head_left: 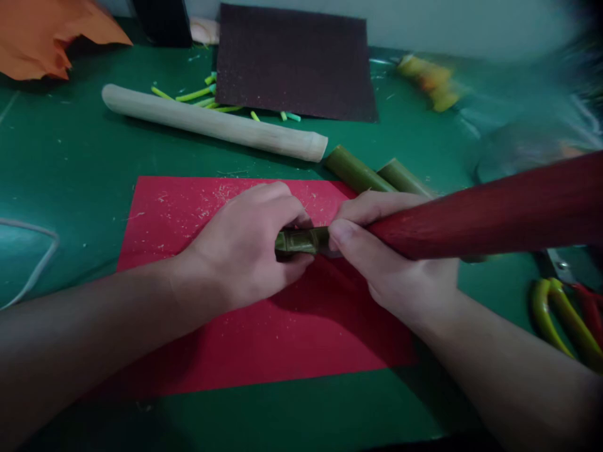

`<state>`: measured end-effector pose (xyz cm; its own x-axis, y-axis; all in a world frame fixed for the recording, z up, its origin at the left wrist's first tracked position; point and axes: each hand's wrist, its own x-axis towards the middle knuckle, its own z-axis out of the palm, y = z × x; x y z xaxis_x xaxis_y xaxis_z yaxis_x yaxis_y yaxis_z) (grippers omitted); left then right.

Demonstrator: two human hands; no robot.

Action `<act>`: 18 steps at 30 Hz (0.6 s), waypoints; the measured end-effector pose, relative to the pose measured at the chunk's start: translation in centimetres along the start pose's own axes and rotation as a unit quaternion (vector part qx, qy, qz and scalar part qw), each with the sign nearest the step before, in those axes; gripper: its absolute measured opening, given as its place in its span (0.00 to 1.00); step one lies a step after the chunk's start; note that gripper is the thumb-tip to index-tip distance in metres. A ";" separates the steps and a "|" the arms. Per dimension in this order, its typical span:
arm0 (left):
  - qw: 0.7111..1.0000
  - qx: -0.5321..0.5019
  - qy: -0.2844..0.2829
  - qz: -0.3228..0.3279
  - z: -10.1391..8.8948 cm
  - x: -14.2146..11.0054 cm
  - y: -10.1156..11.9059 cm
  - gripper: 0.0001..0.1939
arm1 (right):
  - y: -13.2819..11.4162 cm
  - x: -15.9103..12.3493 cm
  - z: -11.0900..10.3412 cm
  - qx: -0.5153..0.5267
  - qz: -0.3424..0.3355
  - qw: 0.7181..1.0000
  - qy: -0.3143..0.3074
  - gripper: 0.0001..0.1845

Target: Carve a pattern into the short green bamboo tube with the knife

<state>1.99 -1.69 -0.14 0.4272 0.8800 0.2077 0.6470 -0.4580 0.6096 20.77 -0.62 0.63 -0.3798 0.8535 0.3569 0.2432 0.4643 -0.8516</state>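
My left hand [245, 245] is closed around a short green bamboo piece [301, 241] above a red sheet [245, 351]. A ringed node shows between thumb and fingers; the rest is covered by the palm. Close on the right, my right hand [391, 245] grips a knife by its thick, dark red handle [499, 210], which slants up past the right edge. Only a sliver of grey blade shows under the right thumb, against the bamboo's right end. The fingers hide where the blade meets it. Pale shavings [217, 199] lie scattered on the sheet.
Behind the sheet lie a long pale bamboo stick [211, 122] and two green bamboo pieces [358, 169]. A dark brown sheet [292, 63] covers some yellow-green strips [195, 94]. Yellow-handled scissors [560, 314] rest at right. Orange paper [51, 37] is far left, a white cord [44, 260] left.
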 end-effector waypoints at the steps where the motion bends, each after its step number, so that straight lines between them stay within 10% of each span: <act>1: 1.000 0.000 0.003 0.002 0.0 0.0 0.0 0.05 | 0.1 -0.1 0.1 0.003 -0.003 1.000 0.017 0.13; 18: 0.999 0.038 0.006 0.021 0.2 -0.5 0.3 0.07 | -0.1 -1.0 -0.3 0.032 0.031 0.998 0.045 0.12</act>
<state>2.10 -2.24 -0.24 0.4469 0.8613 0.2416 0.6758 -0.5020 0.5398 21.42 -1.45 0.45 -0.2830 0.8994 0.3332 0.2046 0.3960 -0.8952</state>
